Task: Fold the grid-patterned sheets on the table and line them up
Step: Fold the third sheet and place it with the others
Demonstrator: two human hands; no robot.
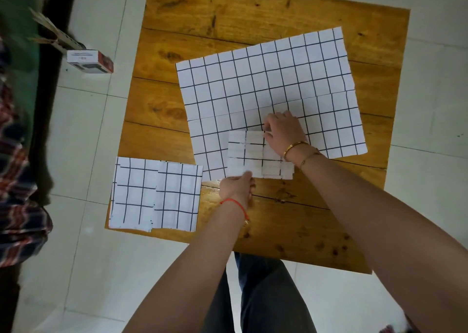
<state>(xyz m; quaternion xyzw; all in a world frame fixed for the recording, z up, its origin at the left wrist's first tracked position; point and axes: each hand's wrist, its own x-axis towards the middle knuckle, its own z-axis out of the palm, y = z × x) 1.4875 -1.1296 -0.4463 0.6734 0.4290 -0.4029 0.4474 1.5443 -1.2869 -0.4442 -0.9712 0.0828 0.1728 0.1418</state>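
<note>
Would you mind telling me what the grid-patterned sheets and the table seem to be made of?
The large grid sheet looks like matte white paper: it holds sharp creases and has slightly ragged edges. The table appears to be varnished wood planks, with knots, grain and a slight sheen.

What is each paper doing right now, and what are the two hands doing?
Large grid sheet: unfolded, flat on the table, creased.
Small folded sheet: folded, lying on the large sheet's near edge.
Two folded sheets: folded, side by side at the table's left corner, slightly overlapping.
Left hand: pinches the small folded sheet's near edge.
Right hand: presses its far corner.
</note>
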